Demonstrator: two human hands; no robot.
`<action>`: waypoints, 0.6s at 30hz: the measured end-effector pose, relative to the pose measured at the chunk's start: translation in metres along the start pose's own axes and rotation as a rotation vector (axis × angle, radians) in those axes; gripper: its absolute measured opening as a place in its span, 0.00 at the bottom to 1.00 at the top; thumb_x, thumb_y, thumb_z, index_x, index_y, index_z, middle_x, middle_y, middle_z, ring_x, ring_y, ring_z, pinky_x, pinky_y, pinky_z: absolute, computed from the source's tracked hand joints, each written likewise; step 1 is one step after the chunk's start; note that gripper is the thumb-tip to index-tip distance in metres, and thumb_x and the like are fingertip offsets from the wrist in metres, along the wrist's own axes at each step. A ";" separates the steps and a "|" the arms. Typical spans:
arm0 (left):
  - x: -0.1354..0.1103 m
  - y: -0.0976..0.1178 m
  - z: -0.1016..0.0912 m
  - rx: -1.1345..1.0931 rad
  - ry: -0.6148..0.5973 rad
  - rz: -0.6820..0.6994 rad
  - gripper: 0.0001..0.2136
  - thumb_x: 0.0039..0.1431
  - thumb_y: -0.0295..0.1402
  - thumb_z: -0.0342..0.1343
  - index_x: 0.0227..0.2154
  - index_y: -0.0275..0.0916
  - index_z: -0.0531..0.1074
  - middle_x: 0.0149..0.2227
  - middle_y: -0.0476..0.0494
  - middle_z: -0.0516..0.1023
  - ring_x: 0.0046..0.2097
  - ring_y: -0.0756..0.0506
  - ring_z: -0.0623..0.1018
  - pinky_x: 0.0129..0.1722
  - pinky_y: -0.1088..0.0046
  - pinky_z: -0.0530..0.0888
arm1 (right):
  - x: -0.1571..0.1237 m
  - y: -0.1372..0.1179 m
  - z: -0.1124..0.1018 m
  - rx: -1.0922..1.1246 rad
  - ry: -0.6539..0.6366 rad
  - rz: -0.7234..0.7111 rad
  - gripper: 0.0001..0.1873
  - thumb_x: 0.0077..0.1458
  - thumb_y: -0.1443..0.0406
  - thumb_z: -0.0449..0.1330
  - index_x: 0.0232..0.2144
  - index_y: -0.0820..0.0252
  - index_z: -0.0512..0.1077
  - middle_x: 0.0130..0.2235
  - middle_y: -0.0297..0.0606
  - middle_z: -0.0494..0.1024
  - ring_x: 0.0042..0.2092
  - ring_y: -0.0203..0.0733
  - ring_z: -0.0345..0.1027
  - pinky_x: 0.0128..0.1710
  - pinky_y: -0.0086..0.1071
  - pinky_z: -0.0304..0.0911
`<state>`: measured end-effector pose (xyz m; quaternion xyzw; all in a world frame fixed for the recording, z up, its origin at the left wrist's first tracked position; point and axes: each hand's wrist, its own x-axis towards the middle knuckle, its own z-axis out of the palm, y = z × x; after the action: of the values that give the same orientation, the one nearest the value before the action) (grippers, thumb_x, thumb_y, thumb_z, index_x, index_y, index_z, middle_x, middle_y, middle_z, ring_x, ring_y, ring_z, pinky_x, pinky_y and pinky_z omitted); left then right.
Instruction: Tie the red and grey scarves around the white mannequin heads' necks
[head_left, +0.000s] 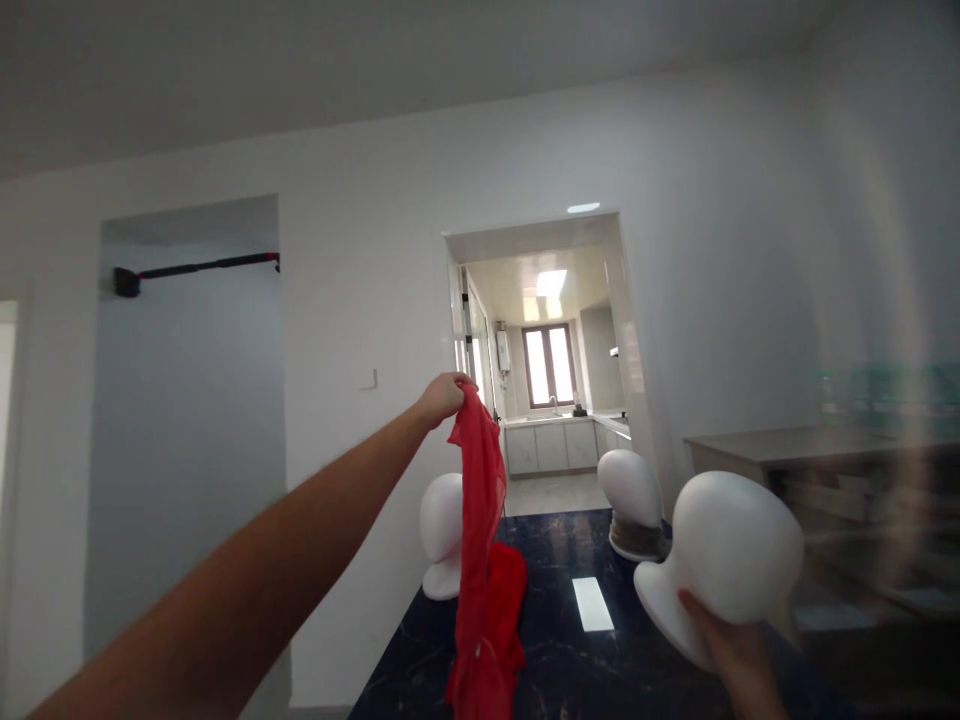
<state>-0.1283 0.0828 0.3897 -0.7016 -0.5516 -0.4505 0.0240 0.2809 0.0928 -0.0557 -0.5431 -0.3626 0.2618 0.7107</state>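
My left hand (444, 397) is raised in front of me, its fingers pinching the top of a long red scarf (480, 480). The thin cloth hangs down, and its lower part overlaps a brighter red bunch of fabric on the dark table (559, 650). At the lower right my right hand (724, 640) grips the neck of a white mannequin head (739, 545), which is tilted. Behind the scarf a second white mannequin head (439, 530) stands at the table's left edge, partly covered. A third mannequin head (628, 485) at the far right has grey-brown cloth round its neck.
Beyond the table a doorway (626, 330) opens into a kitchen with white cabinets (551, 447). A wooden desk (757, 445) stands on the right, blurred. On the left, a black and red pole (206, 265) spans a wall recess.
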 end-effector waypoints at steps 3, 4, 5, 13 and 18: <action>-0.001 -0.019 0.039 0.036 -0.025 -0.016 0.16 0.52 0.20 0.56 0.43 0.32 0.80 0.41 0.36 0.85 0.39 0.45 0.82 0.36 0.73 0.75 | 0.000 0.001 0.000 -0.001 -0.020 0.001 0.63 0.37 0.37 0.71 0.68 0.64 0.61 0.68 0.55 0.68 0.70 0.63 0.58 0.72 0.52 0.48; -0.002 -0.024 0.052 0.052 -0.034 -0.015 0.14 0.55 0.22 0.58 0.44 0.31 0.80 0.40 0.36 0.84 0.40 0.44 0.82 0.38 0.72 0.76 | 0.000 0.000 0.001 0.002 -0.026 -0.001 0.63 0.37 0.37 0.71 0.67 0.65 0.61 0.67 0.55 0.68 0.70 0.63 0.59 0.72 0.52 0.48; -0.005 -0.029 0.064 0.069 -0.041 -0.011 0.12 0.58 0.25 0.59 0.45 0.32 0.79 0.41 0.36 0.84 0.41 0.44 0.82 0.41 0.71 0.77 | -0.001 -0.002 0.001 0.003 -0.028 0.000 0.63 0.37 0.37 0.71 0.67 0.65 0.61 0.67 0.56 0.68 0.70 0.63 0.59 0.73 0.51 0.48; -0.049 -0.061 0.141 0.218 -0.161 0.051 0.19 0.67 0.42 0.60 0.56 0.37 0.72 0.56 0.38 0.76 0.53 0.40 0.78 0.52 0.55 0.79 | -0.012 -0.017 0.006 -0.012 0.014 0.116 0.62 0.36 0.37 0.70 0.64 0.70 0.65 0.65 0.60 0.71 0.67 0.65 0.62 0.70 0.53 0.53; -0.117 -0.091 0.195 0.350 -0.337 -0.025 0.20 0.66 0.42 0.60 0.57 0.37 0.71 0.58 0.36 0.74 0.56 0.39 0.77 0.55 0.54 0.77 | -0.016 -0.023 0.009 0.013 0.022 0.087 0.65 0.34 0.37 0.70 0.66 0.70 0.62 0.67 0.59 0.68 0.69 0.64 0.59 0.71 0.53 0.50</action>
<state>-0.0811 0.1333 0.1547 -0.7451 -0.6262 -0.2247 0.0472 0.2633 0.0799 -0.0356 -0.5567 -0.3289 0.2889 0.7060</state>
